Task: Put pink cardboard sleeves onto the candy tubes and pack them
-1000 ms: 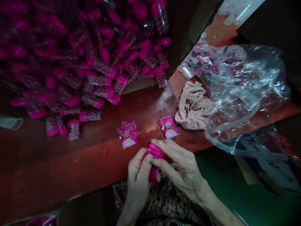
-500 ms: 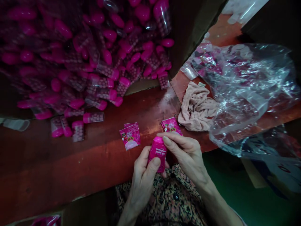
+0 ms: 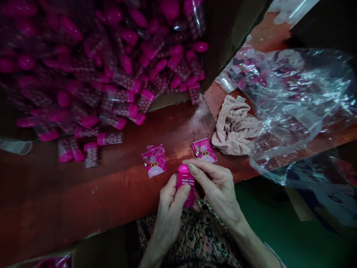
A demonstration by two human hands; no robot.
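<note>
Between my hands is a small bubble gum bottle [image 3: 185, 182] with a glossy pink cap and a pink printed wrap, held upright near the table's front edge. My left hand [image 3: 170, 203] wraps its lower body, the thumb lying across the front. With thumb and fingertips, my right hand [image 3: 213, 184] pinches the cap from the right. Just beyond the hands lie pink printed labels [image 3: 154, 162] in a small stack and another label pile [image 3: 205, 150] to the right.
A large heap of pink-capped bottles [image 3: 111, 83] filled with little balls spills from a cardboard box [image 3: 234, 41]. On the right are a crumpled cloth [image 3: 234, 126] and a clear plastic bag [image 3: 301, 96] holding pink pieces. The red table [image 3: 69, 197] ends close to my lap.
Both hands and the bottle have shifted slightly left. The bottle stands a little straighter, and my right fingers remain on its cap.
</note>
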